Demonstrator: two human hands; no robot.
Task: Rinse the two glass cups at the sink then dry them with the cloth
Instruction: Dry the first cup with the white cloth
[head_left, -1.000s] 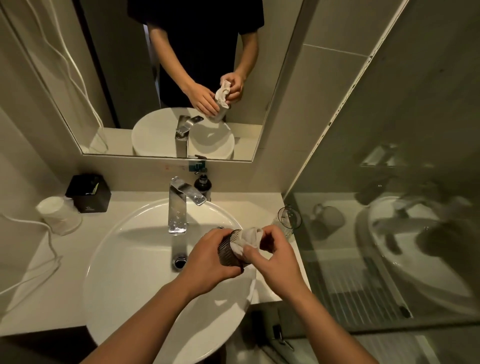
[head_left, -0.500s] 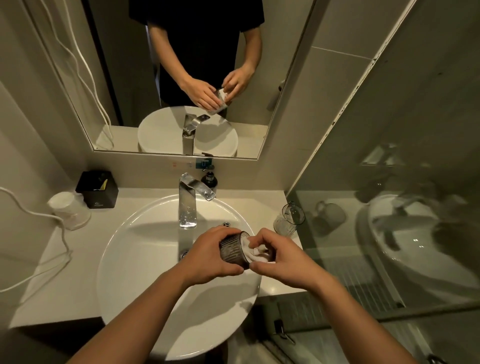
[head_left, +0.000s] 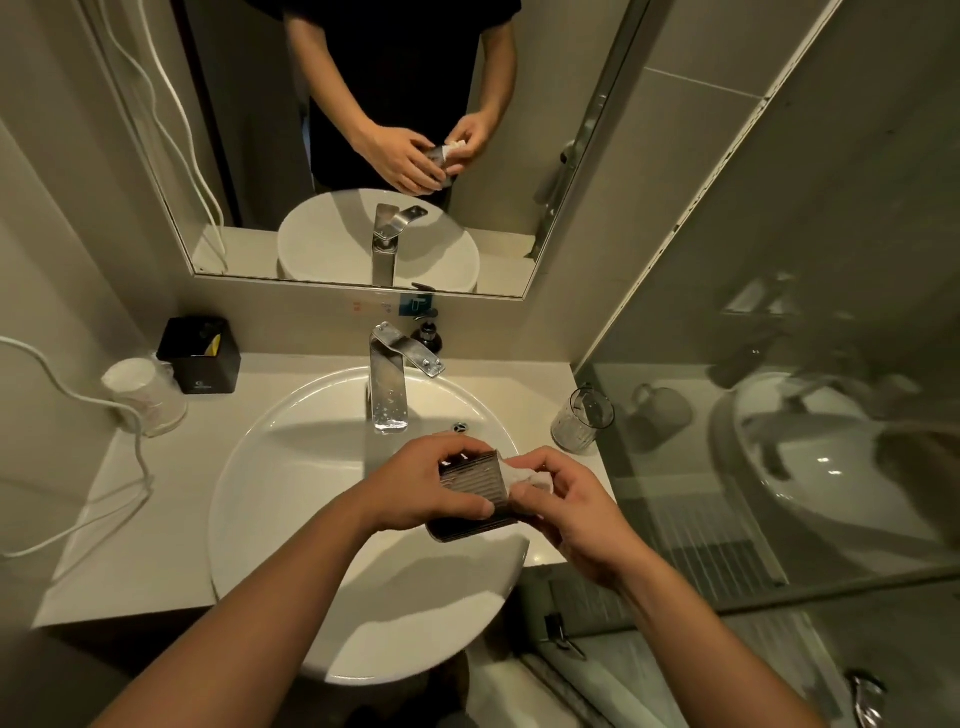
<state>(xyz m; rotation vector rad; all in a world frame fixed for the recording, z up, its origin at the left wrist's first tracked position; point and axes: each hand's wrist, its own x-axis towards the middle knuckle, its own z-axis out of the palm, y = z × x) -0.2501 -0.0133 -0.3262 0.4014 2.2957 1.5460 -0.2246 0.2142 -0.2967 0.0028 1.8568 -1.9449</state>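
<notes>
Over the white basin (head_left: 291, 499), the left hand (head_left: 421, 486) grips a ribbed glass cup (head_left: 475, 480) on its side; the right hand (head_left: 566, 506) pinches white cloth (head_left: 524, 475) into its mouth. Another glass cup (head_left: 581, 420) stands apart on the worktop (head_left: 156, 530).

No legible text found. The black box (head_left: 200, 358) left of the faucet (head_left: 387, 384) carries a small white mark, unreadable. The wall stickers (head_left: 395, 305) above the faucet are equally blurred.
</notes>
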